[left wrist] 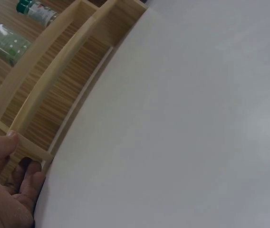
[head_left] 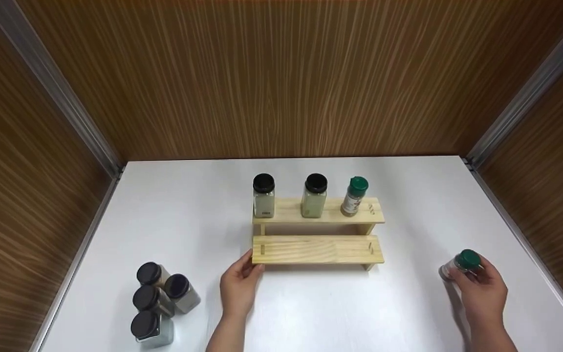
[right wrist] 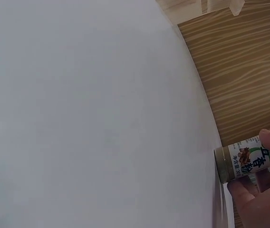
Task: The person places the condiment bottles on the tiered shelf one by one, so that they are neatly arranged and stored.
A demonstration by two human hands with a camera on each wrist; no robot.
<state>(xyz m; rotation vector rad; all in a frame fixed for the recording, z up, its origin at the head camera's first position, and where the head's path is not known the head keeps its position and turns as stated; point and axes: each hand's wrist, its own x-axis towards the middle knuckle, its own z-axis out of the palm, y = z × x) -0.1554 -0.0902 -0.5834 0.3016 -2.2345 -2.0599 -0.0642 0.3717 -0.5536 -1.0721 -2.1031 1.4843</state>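
your left hand (head_left: 240, 286) pinches the near left corner of the two-tier wooden rack (head_left: 318, 249), thumb against the lower shelf's front edge, fingers curled at its end. your right hand (head_left: 484, 293), well apart to the right of that grip, has thumb and fingers closed around a green-capped spice bottle (head_left: 457, 266); its label with chinese characters shows past your thumb, but you can't tell whether its base touches the white table (head_left: 320, 313). beyond your left grip, on the upper shelf, stand a clear black-capped jar (head_left: 264, 203), then a greenish black-capped jar (head_left: 314, 203) and, farthest right, a second green-capped bottle (head_left: 353, 201). left of your left hand, four black-capped jars (head_left: 183, 293) stand clustered together on the table.
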